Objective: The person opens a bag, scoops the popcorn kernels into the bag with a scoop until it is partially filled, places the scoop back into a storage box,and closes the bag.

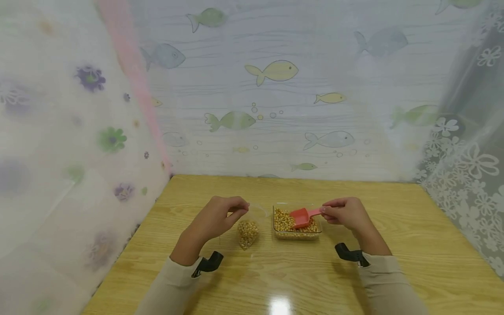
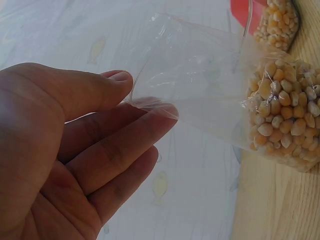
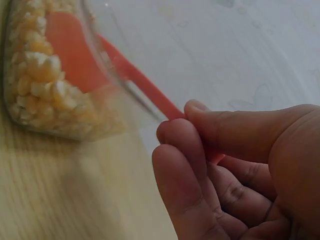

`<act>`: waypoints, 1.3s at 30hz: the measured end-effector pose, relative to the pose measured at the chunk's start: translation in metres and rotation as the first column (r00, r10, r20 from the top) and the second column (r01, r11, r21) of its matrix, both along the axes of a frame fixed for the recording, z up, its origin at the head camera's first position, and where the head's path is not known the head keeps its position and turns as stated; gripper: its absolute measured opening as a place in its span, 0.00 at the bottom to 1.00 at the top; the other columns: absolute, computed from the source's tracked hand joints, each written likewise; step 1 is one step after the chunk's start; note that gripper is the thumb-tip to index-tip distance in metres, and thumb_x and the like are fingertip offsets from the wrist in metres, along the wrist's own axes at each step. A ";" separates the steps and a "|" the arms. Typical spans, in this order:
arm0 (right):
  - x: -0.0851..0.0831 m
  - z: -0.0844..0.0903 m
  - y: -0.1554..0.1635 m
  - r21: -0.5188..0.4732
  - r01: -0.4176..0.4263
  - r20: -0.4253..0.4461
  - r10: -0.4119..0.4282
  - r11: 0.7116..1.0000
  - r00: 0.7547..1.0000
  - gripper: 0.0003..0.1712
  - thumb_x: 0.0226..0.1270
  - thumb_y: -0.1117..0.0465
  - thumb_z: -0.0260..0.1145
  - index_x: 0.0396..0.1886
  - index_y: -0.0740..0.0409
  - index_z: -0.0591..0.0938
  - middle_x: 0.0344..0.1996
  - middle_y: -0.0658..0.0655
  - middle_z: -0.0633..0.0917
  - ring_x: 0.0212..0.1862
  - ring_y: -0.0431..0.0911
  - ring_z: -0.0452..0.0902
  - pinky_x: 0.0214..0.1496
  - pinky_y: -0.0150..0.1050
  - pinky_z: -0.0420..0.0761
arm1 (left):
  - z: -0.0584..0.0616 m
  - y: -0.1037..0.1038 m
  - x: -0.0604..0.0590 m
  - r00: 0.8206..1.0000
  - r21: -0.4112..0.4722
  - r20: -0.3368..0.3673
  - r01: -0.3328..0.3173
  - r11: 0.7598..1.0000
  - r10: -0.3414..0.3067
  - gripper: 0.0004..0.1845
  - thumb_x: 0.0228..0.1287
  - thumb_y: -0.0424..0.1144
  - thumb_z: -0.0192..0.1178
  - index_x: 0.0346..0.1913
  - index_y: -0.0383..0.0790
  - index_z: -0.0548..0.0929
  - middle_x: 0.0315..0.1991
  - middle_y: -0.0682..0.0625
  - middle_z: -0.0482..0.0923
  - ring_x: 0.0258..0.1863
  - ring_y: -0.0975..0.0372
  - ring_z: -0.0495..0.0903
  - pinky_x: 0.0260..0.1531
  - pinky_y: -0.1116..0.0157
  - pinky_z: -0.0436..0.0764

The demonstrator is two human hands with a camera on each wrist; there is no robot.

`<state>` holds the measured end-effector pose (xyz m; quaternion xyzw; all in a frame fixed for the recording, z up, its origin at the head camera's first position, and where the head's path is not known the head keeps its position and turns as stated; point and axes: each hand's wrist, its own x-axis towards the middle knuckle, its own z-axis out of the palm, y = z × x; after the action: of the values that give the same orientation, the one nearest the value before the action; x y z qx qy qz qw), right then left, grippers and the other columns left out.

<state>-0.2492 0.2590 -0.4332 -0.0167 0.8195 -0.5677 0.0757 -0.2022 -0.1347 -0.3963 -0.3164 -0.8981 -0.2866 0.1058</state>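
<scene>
At frame centre, left hand (image 1: 218, 216) pinching clear bag (image 1: 250, 227) of kernels, right hand (image 1: 345, 213) pinching red scoop (image 1: 304, 216) handle, scoop bowl over kernel-filled container (image 1: 297, 223).

The scoop (image 1: 302, 217) is red. The corn (image 1: 248, 232) is yellow. The bag (image 2: 200, 75) is clear. The counter (image 1: 413, 245) is light brown wood. The wall (image 1: 275, 70) has fish on it.
</scene>
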 end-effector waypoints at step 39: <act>0.003 0.006 0.024 -0.149 0.002 0.037 0.004 0.989 0.999 0.31 0.74 0.56 0.70 0.65 0.75 0.77 0.40 0.51 0.92 0.42 0.42 0.90 0.50 0.41 0.89 | 0.000 -0.002 0.002 1.000 0.015 0.001 0.000 1.000 0.000 0.06 0.74 0.36 0.64 0.49 0.47 0.87 0.48 0.55 0.89 0.45 0.66 0.89 0.51 0.62 0.87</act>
<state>-0.2464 0.2828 -0.4272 -0.0123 0.7733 -0.6275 0.0897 -0.2007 -0.1367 -0.3958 -0.3155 -0.8959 -0.2936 0.1077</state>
